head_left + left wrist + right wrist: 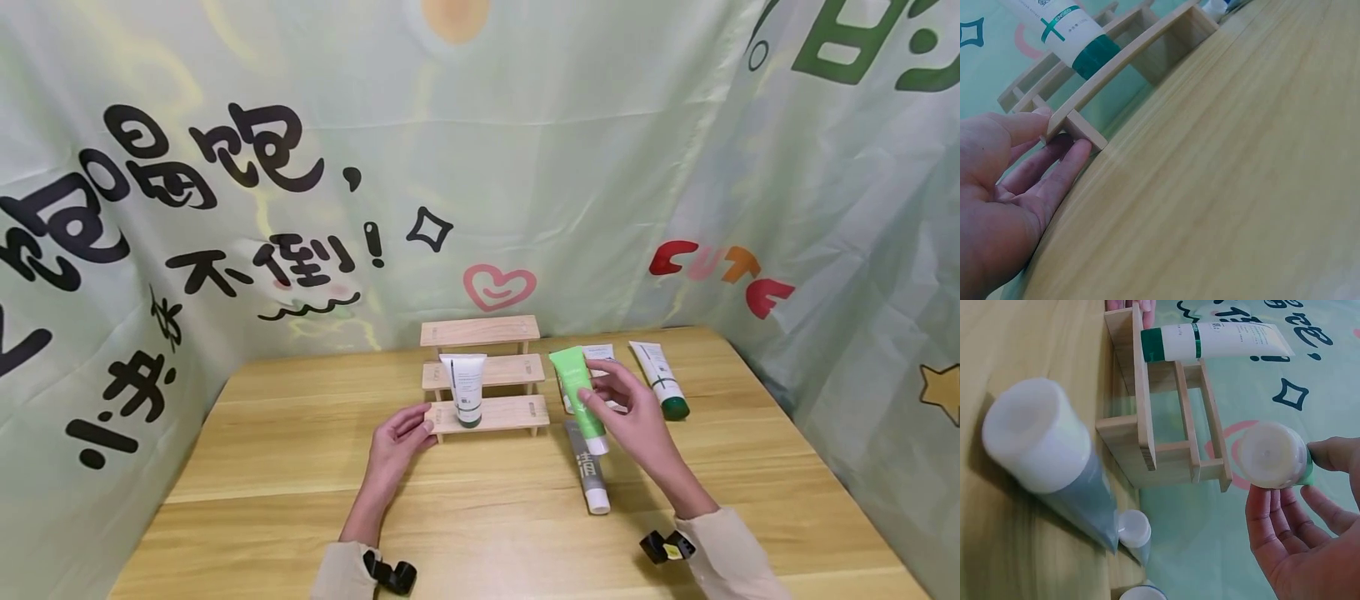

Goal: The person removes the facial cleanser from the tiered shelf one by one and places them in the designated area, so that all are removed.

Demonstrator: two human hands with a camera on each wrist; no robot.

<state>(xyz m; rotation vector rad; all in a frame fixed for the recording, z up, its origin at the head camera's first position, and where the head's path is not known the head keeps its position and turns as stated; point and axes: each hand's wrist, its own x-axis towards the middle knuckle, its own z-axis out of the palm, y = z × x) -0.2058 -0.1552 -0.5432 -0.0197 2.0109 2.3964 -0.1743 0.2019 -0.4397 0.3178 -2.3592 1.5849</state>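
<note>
A three-step wooden rack (517, 410) stands at the table's middle; a white tube with a green cap (468, 387) stands upright on its lowest step, towards the left. My left hand (397, 442) grips that step's left end, thumb on top and fingers at the leg, as the left wrist view (1016, 162) shows. Right of the rack, my right hand (633, 417) pinches a green tube with a white cap (576, 392), held above the table with its cap down. In the right wrist view that white cap (1267, 455) faces the camera, between thumb and fingers.
A grey tube with a white cap (587, 467) lies below the green one. Partly behind my right hand lies a white tube (598, 352). Further right lies a white tube with a dark green cap (660, 375). A printed cloth (585, 183) hangs behind the table (480, 517).
</note>
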